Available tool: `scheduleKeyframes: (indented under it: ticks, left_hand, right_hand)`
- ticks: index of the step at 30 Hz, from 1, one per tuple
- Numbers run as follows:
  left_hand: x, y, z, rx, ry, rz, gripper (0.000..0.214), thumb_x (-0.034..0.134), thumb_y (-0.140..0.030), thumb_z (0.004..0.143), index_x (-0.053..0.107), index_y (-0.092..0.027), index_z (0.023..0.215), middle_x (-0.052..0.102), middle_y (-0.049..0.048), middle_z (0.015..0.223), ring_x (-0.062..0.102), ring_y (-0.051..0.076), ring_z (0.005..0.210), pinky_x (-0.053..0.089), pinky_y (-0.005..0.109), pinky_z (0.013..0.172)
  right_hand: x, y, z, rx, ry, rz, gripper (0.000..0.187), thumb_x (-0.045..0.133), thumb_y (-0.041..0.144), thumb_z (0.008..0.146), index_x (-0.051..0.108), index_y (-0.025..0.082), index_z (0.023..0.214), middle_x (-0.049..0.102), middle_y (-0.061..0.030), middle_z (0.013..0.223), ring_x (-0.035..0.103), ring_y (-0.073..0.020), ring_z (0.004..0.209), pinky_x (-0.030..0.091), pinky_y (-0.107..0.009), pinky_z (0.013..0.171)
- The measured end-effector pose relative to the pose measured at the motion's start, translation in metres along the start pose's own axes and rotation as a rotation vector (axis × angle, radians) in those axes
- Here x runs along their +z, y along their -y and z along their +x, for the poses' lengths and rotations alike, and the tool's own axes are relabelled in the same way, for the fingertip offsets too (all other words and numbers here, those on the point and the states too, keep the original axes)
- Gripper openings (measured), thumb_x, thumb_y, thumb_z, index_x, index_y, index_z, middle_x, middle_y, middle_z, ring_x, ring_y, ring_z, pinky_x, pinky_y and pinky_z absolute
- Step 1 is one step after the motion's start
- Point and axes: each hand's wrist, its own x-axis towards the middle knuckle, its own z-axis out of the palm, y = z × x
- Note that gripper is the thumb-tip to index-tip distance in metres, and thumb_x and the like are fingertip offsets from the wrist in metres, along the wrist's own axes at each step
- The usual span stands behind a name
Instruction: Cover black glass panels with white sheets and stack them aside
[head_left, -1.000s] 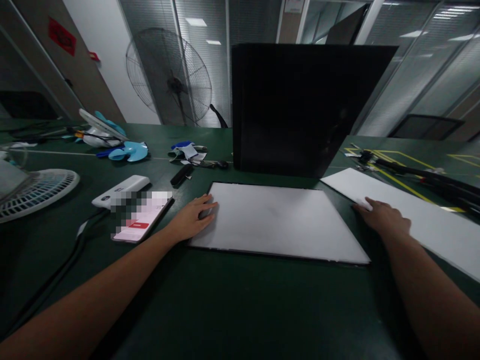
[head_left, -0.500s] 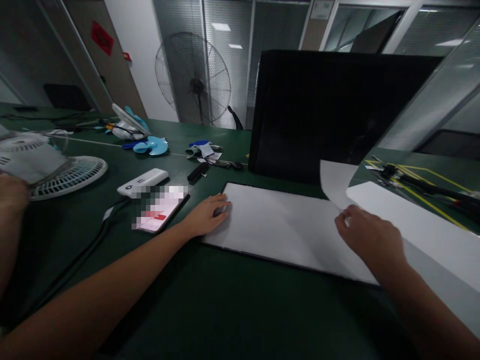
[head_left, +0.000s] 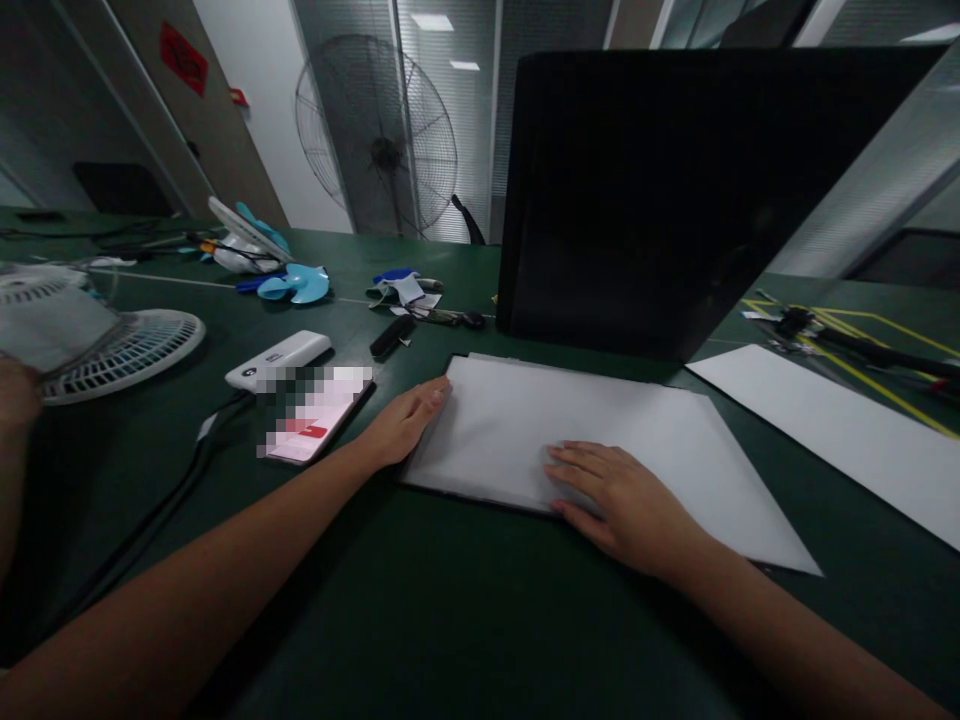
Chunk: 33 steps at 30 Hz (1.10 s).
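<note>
A white sheet (head_left: 517, 415) lies over a thin flat panel with a dark edge (head_left: 457, 494) on the green table. My right hand (head_left: 622, 505) rests on the sheet near its front middle, palm down and fingers stretched. At the panel's left edge is my left hand (head_left: 401, 425), fingers extended and thumb alongside, its fingertips touching the corner area. Beyond the panel's front right, a pointed corner of the sheet sticks out. Another white sheet (head_left: 832, 430) lies apart to the right.
Behind the panel stands a large black screen (head_left: 637, 200). On the left lie a phone (head_left: 319, 415), a white power bank (head_left: 279, 360) with a black cable, and a white fan part (head_left: 150, 345) beside another person's hand (head_left: 15, 400). A blue fan blade (head_left: 296, 284) lies farther back.
My right hand has let go of the lifted sheet and moved left, flattening onto it. The sheet now lies down over the panel. My left hand has shifted slightly outward at the left edge.
</note>
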Motion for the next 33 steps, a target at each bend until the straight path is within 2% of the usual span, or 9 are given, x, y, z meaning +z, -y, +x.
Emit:
scheduleKeyframes:
  ticks: [5, 11, 14, 17, 20, 23, 27, 30, 33]
  left_hand:
    - [0.0, -0.008, 0.004, -0.03, 0.057, 0.157, 0.078, 0.059, -0.057, 0.088, 0.043, -0.018, 0.154, 0.046, 0.0146, 0.16, 0.047, 0.035, 0.144, 0.035, 0.05, 0.12]
    - [-0.001, -0.011, 0.003, 0.028, 0.06, 0.17, 0.069, 0.055, -0.037, 0.089, 0.044, -0.02, 0.154, 0.038, 0.01, 0.165, 0.042, 0.031, 0.148, 0.03, 0.05, 0.124]
    - [-0.002, -0.013, 0.002, 0.071, 0.109, 0.207, 0.062, 0.049, -0.029, 0.089, 0.051, -0.02, 0.15, 0.032, 0.0089, 0.168, 0.038, 0.03, 0.15, 0.029, 0.05, 0.124]
    - [-0.002, -0.014, 0.003, 0.106, 0.138, 0.231, 0.058, 0.048, -0.029, 0.09, 0.055, -0.018, 0.147, 0.037, 0.0105, 0.166, 0.035, 0.03, 0.152, 0.027, 0.051, 0.125]
    - [0.0, -0.014, 0.004, 0.106, 0.129, 0.238, 0.057, 0.052, -0.041, 0.094, 0.055, -0.019, 0.146, 0.041, 0.0116, 0.163, 0.036, 0.034, 0.151, 0.028, 0.057, 0.123]
    - [0.001, -0.013, 0.005, 0.1, 0.124, 0.252, 0.059, 0.055, -0.048, 0.094, 0.055, -0.02, 0.146, 0.041, 0.0118, 0.163, 0.037, 0.034, 0.151, 0.029, 0.057, 0.122]
    - [0.0, -0.015, 0.004, 0.095, 0.125, 0.253, 0.059, 0.055, -0.05, 0.093, 0.056, -0.021, 0.145, 0.042, 0.0117, 0.163, 0.037, 0.033, 0.151, 0.03, 0.056, 0.122]
    - [0.0, -0.015, 0.003, 0.114, 0.119, 0.249, 0.059, 0.054, -0.049, 0.093, 0.057, -0.02, 0.144, 0.043, 0.0125, 0.162, 0.038, 0.033, 0.15, 0.031, 0.055, 0.121]
    - [0.0, -0.015, 0.003, 0.145, 0.118, 0.264, 0.058, 0.052, -0.047, 0.094, 0.058, -0.018, 0.144, 0.045, 0.0136, 0.161, 0.037, 0.032, 0.151, 0.03, 0.053, 0.122]
  right_hand:
    - [-0.003, 0.002, -0.002, -0.057, 0.001, 0.105, 0.049, 0.051, 0.05, 0.1, 0.061, 0.027, 0.143, 0.051, -0.0048, 0.153, 0.047, -0.029, 0.141, 0.041, -0.055, 0.115]
    - [-0.009, -0.009, -0.003, -0.097, -0.029, 0.161, 0.049, 0.05, 0.05, 0.101, 0.058, 0.03, 0.145, 0.05, -0.0048, 0.154, 0.048, -0.0269, 0.141, 0.042, -0.052, 0.114]
    - [-0.013, -0.057, -0.013, 0.118, -0.199, 0.048, 0.049, 0.049, 0.047, 0.1, 0.058, 0.028, 0.145, 0.054, -0.0066, 0.15, 0.05, -0.0279, 0.138, 0.039, -0.055, 0.115]
    - [-0.016, -0.131, -0.042, 0.466, -0.323, -0.175, 0.055, 0.045, 0.048, 0.1, 0.056, 0.019, 0.146, 0.053, -0.0132, 0.15, 0.045, -0.0326, 0.141, 0.034, -0.057, 0.116]
    - [-0.017, -0.198, -0.086, 0.749, -0.34, -0.281, 0.064, 0.045, 0.049, 0.099, 0.049, 0.012, 0.151, 0.042, -0.0208, 0.157, 0.033, -0.0379, 0.147, 0.029, -0.06, 0.117]
    - [-0.015, -0.235, -0.121, 0.998, -0.266, -0.235, 0.073, 0.046, 0.057, 0.097, 0.048, 0.007, 0.15, 0.039, -0.0294, 0.155, 0.035, -0.0477, 0.143, 0.033, -0.069, 0.107]
    - [-0.017, -0.238, -0.132, 1.21, -0.095, -0.144, 0.073, 0.038, 0.063, 0.097, 0.053, 0.013, 0.148, 0.051, -0.0302, 0.144, 0.054, -0.0489, 0.122, 0.046, -0.063, 0.086]
    - [-0.024, -0.225, -0.125, 1.19, -0.053, -0.201, 0.058, 0.036, 0.05, 0.1, 0.061, 0.018, 0.141, 0.059, -0.0271, 0.135, 0.061, -0.0423, 0.113, 0.048, -0.054, 0.082]
    - [-0.035, -0.205, -0.113, 1.187, -0.044, -0.245, 0.048, 0.035, 0.031, 0.097, 0.069, 0.012, 0.126, 0.065, -0.0289, 0.118, 0.066, -0.0389, 0.102, 0.048, -0.049, 0.077]
